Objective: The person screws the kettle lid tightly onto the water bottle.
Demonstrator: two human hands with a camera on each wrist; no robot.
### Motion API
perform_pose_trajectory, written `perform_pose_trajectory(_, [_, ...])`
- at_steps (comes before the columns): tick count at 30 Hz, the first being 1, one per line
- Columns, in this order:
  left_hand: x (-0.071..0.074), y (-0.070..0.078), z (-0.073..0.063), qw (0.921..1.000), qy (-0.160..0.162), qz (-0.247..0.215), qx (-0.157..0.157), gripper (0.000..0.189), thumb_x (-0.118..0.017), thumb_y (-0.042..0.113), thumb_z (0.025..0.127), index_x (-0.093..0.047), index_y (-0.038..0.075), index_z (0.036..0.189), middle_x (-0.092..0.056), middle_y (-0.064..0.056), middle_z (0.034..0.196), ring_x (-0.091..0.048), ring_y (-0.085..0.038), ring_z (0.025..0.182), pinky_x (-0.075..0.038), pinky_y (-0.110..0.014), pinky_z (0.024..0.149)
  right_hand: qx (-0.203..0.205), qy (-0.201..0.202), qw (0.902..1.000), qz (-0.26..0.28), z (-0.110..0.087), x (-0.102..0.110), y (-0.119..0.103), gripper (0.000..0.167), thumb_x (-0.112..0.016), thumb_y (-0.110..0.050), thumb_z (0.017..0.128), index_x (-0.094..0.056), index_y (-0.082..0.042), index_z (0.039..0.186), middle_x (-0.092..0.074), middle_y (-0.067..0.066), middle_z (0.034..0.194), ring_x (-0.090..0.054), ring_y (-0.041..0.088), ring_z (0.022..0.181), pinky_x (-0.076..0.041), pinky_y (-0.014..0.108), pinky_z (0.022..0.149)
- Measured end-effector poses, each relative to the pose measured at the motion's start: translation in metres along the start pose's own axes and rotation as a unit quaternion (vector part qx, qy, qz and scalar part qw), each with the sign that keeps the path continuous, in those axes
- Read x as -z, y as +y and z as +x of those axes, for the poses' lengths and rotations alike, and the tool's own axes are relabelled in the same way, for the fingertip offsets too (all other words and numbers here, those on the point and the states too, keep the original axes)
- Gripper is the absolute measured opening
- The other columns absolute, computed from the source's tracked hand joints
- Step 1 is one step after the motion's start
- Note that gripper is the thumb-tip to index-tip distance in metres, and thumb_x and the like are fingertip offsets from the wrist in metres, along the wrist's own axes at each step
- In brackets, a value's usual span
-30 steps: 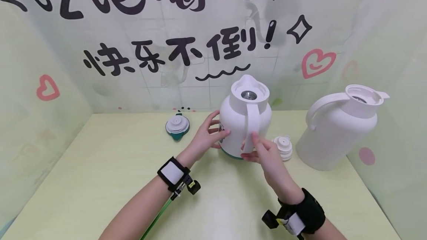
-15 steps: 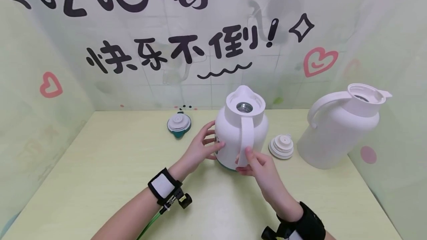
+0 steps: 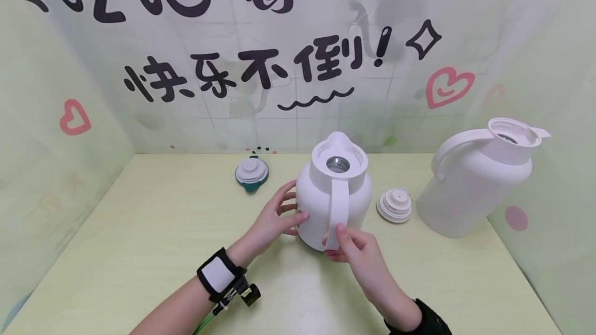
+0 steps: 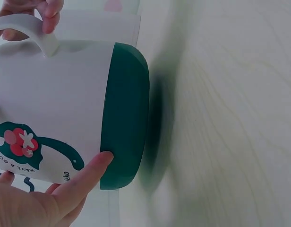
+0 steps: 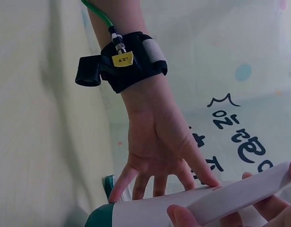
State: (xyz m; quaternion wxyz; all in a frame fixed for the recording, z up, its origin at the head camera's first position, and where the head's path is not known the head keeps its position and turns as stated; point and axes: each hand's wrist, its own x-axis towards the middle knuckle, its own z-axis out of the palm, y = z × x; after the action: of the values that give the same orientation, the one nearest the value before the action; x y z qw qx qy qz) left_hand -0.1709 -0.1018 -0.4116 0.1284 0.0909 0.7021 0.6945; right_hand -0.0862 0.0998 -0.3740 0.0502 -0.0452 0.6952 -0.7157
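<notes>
On the near side of the white jug [image 3: 316, 206], two forearms [image 3: 179, 305] reach over the tabletop [image 3: 139, 252]; each wears a black wrist strap [image 3: 219, 274]. Right hand [image 3: 365, 262]: at the jug's near face, pinching the lower part of the handle [image 3: 339, 206] between thumb and fingers. Left hand [image 3: 270, 224]: at the jug's left flank, fingers spread and fairly straight against it, thumb toward the near face. Left wrist view: one fingertip meets the jug's dark green base [image 4: 126, 118]; a red-and-green motif [image 4: 22, 144] is printed on the wall above. Base appears slightly clear of the tabletop. Jug upright, metallic lining [image 3: 338, 164] visible in its mouth, spout on the far side. Just right of the jug: stepped white stopper [image 3: 395, 204], on the tabletop. Farther right of the jug: taller white pitcher [image 3: 470, 195], handle toward the jug, spout away. Left of the jug and somewhat farther back: green-edged lid [image 3: 251, 172], pale stepped side up. Behind the jug: pale backdrop [image 3: 261, 133] with dark writing [image 3: 264, 74].
</notes>
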Motion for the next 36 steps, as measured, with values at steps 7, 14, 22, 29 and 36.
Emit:
perform_pose_trajectory(7, [0.003,-0.006,-0.004,1.0000,-0.004,0.002,0.003,0.077,-0.076,0.019,0.084,-0.033,0.027,0.147,-0.039,-0.013,0.140,-0.043,-0.038,0.123,-0.055,-0.048,0.070,-0.005,-0.001,1.0000,-0.002,-0.003,-0.004,0.003,0.036,-0.045,-0.017,0.103,-0.064,0.013,0.094,-0.063,0.014,0.090,-0.066,0.027,0.078,-0.055,0.037,0.072])
perform_pose_trajectory(14, [0.002,-0.008,-0.008,1.0000,0.003,-0.005,0.006,0.078,-0.076,0.021,0.083,-0.033,0.027,0.147,-0.037,-0.011,0.141,-0.042,-0.038,0.124,-0.055,-0.047,0.071,0.002,-0.020,0.9998,-0.004,-0.003,-0.003,0.005,0.036,-0.045,-0.016,0.103,-0.063,0.014,0.095,-0.063,0.016,0.091,-0.065,0.024,0.078,-0.055,0.036,0.073])
perform_pose_trajectory(22, [0.003,-0.010,-0.015,0.9999,0.008,-0.005,0.006,0.077,-0.076,0.019,0.083,-0.033,0.028,0.147,-0.038,-0.011,0.141,-0.041,-0.036,0.125,-0.054,-0.048,0.073,0.014,-0.048,0.9987,-0.004,-0.007,0.000,0.009,0.035,-0.044,-0.014,0.103,-0.063,0.015,0.099,-0.064,0.018,0.096,-0.064,0.020,0.082,-0.054,0.035,0.075])
perform_pose_trajectory(29, [0.002,-0.015,-0.021,0.9997,0.020,-0.012,0.003,0.076,-0.077,0.017,0.083,-0.035,0.027,0.146,-0.038,-0.010,0.140,-0.040,-0.035,0.126,-0.054,-0.048,0.075,0.017,-0.056,0.9981,-0.015,-0.013,-0.001,0.012,0.033,-0.044,-0.014,0.103,-0.064,0.013,0.099,-0.064,0.019,0.097,-0.065,0.020,0.086,-0.054,0.035,0.077])
perform_pose_trajectory(36, [0.002,-0.017,-0.026,0.9996,0.028,-0.006,-0.003,0.079,-0.078,0.013,0.081,-0.036,0.027,0.145,-0.039,-0.010,0.138,-0.041,-0.034,0.125,-0.054,-0.045,0.075,0.026,-0.063,0.9975,-0.018,-0.017,-0.001,0.017,0.031,-0.045,-0.011,0.102,-0.064,0.014,0.101,-0.064,0.023,0.102,-0.063,0.018,0.087,-0.054,0.034,0.077])
